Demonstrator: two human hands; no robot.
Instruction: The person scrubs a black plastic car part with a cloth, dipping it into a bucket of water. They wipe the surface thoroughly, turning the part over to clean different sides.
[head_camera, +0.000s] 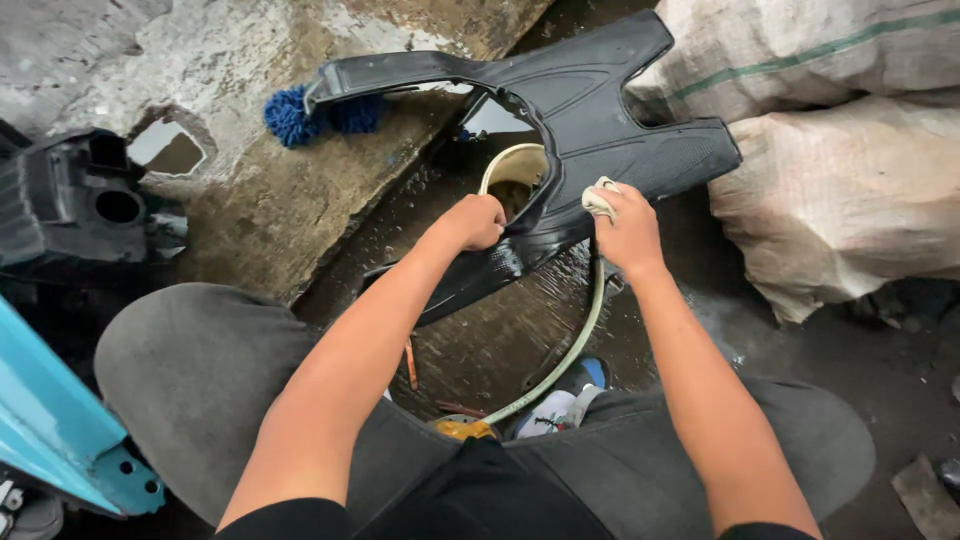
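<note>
Steadying the wet black plastic scooter floor panel (560, 120) by its inner edge, the left hand (474, 221) grips it closed while the right hand (626, 228) presses a clenched pale cloth (599, 198) against it.

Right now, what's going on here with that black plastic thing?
A person crouches over wet ground, handling a large black plastic panel. The left hand grips its inner edge, while the right hand presses a pale cloth against its surface. A pale hose runs under the panel toward the person's feet. A blue wash mitt lies on the concrete slab behind, and woven sacks are stacked at the right.
</note>
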